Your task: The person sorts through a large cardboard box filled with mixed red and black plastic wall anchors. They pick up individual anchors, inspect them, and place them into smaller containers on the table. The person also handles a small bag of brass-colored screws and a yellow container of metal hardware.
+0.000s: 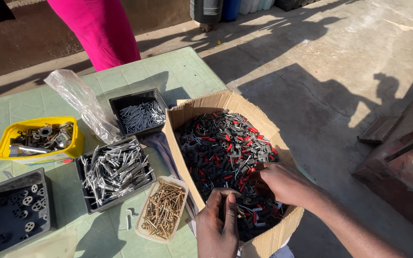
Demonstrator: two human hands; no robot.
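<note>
Black and red plastic pieces fill the cardboard box directly under both hands. Right hand is down among them, fingers curled into the pile (what it grips, I cannot tell). Left hand hovers at the near box rim, pinching a small piece. Off to the left of the hands on the bench: a tray of brass screws, then a black tray of silver pins.
</note>
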